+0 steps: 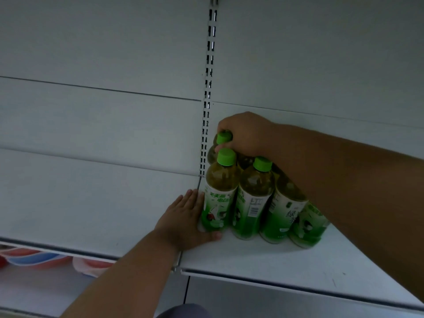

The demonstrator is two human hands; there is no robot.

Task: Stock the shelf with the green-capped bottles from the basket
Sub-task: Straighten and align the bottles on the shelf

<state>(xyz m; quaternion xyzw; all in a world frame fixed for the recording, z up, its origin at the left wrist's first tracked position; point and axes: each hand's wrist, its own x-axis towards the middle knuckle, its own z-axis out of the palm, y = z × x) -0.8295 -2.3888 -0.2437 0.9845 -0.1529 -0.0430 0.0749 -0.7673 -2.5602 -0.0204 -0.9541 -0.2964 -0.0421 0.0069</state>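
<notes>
White shelf (263, 255) filling most of the view, with a slotted upright (207, 106) running down the back panel at the joint between two bays. Standing on the right bay, close to that joint, a cluster of green-capped bottles (254, 198), all upright, long axes vertical, packed shoulder to shoulder in a near row with at least one more behind. Reaching in from the right over the cluster, the right hand (243, 134), fingers curled round the cap and neck of the far left bottle (223, 137) at the back, so gripping from above with the bottle hanging straight down below the grip. Laid flat on the shelf at the left, the left hand (185, 216), fingers straight, their side pressed against the wall of the near left bottle (219, 196), thumb stretched along the shelf in front of its base. Probably squaring the group up against the joint: far bottle needing to settle down and back, left palm the nearer one for nudging the front row rightward. Low on the left, under the shelf lip, red and blue plastic (34, 259), possibly the basket, too cut off to say.
</notes>
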